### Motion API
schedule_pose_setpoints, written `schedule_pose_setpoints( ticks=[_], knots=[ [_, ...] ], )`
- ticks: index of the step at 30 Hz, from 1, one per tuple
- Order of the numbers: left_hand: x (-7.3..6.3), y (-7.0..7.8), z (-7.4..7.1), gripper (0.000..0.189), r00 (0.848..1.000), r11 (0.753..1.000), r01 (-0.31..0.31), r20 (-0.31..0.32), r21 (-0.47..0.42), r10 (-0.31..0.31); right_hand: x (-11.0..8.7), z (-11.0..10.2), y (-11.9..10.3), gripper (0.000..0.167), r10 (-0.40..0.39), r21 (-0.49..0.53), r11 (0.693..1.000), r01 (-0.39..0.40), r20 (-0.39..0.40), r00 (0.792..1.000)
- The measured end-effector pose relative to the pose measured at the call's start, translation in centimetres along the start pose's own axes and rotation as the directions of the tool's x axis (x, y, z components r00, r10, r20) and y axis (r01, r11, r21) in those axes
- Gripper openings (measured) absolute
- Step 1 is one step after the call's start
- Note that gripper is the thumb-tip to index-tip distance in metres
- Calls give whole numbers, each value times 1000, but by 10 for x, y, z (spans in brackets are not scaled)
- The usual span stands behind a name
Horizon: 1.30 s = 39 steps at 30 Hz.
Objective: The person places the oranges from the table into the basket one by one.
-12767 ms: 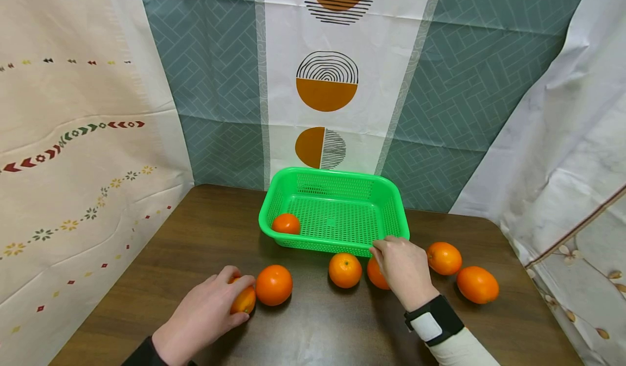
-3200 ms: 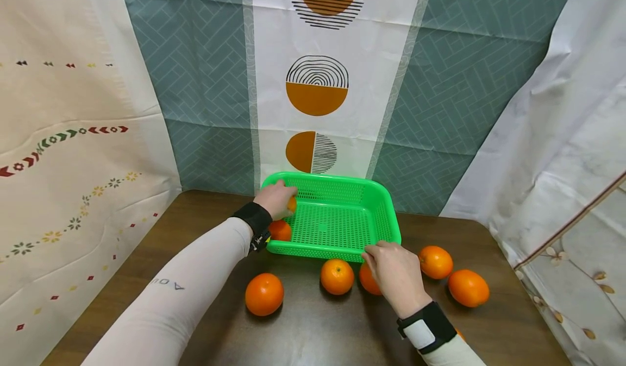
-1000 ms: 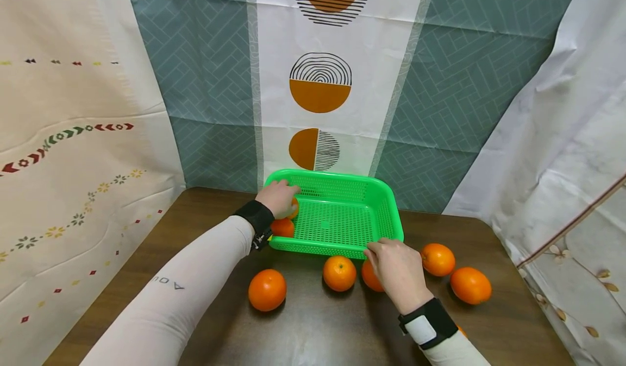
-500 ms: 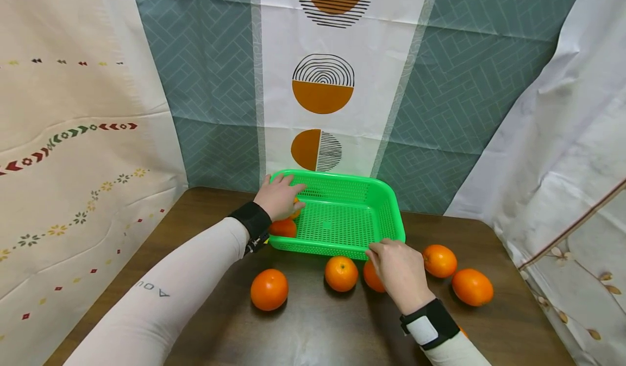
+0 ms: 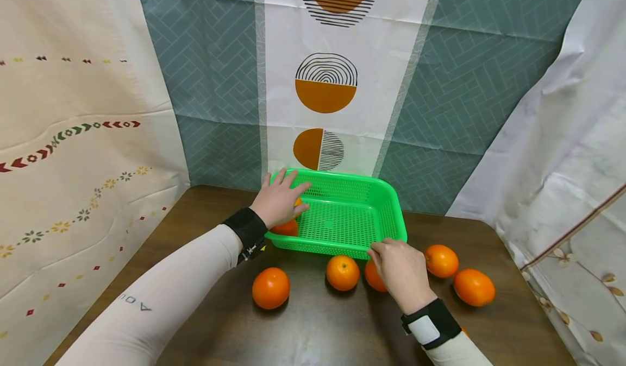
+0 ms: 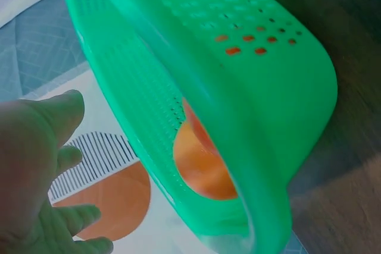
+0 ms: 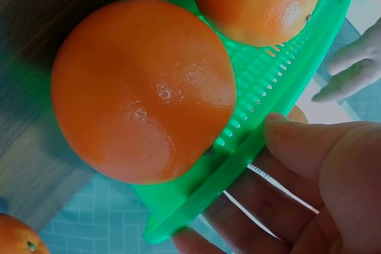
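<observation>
A green plastic basket (image 5: 337, 222) with perforated walls stands at the back of the table. My left hand (image 5: 277, 200) hovers over its left end, fingers spread and holding nothing. Below that hand, partly hidden by it, one orange (image 5: 287, 228) and a second orange (image 5: 298, 207) lie inside; the left wrist view shows an orange (image 6: 202, 168) past the rim, apart from the fingers. My right hand (image 5: 402, 273) grips the basket's front right rim, thumb and fingers on either side in the right wrist view. Directly beneath it sits another orange (image 7: 143, 93), outside the basket.
On the brown wooden table (image 5: 313, 333), one orange (image 5: 271, 288) lies front left and another (image 5: 342, 273) before the basket. Two more, an orange (image 5: 442, 261) and its neighbour orange (image 5: 474, 288), lie at right. A patterned cloth (image 5: 220, 111) hangs behind.
The left hand earlier held an orange on the table, then carried it into the basket. Its fingers have since let go, spread and lifted slightly. The right hand stays on the rim.
</observation>
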<state>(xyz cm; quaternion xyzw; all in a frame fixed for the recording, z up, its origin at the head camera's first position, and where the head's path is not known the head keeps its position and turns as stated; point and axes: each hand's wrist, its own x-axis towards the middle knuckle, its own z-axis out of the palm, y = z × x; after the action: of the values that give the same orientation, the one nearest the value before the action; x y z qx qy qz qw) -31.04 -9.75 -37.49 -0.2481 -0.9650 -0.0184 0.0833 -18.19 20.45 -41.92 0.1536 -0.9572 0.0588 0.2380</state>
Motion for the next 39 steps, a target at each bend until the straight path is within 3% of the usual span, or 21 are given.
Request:
schedule_pose_setpoints(
  ticks=[6, 20, 30, 39],
  knots=[
    [-15, 4, -5, 66, 998, 1000, -11, -60, -21, 9, 0, 0, 0, 12, -3, 5, 1000, 3, -8, 1000],
    [-47, 4, -12, 68, 990, 998, -41, -136, -51, 34, 0, 0, 1, 11, -8, 4, 1000, 8, -4, 1000],
    [-72, 14, -16, 65, 973, 997, -75, -221, -31, 66, 0, -2, 1, 10, -6, 19, 1000, 6, 1, 1000],
    [-90, 16, -14, 63, 971, 997, -57, -235, -54, 43, 0, -2, 0, 11, 1, 18, 1000, -2, 19, 1000]
  ],
)
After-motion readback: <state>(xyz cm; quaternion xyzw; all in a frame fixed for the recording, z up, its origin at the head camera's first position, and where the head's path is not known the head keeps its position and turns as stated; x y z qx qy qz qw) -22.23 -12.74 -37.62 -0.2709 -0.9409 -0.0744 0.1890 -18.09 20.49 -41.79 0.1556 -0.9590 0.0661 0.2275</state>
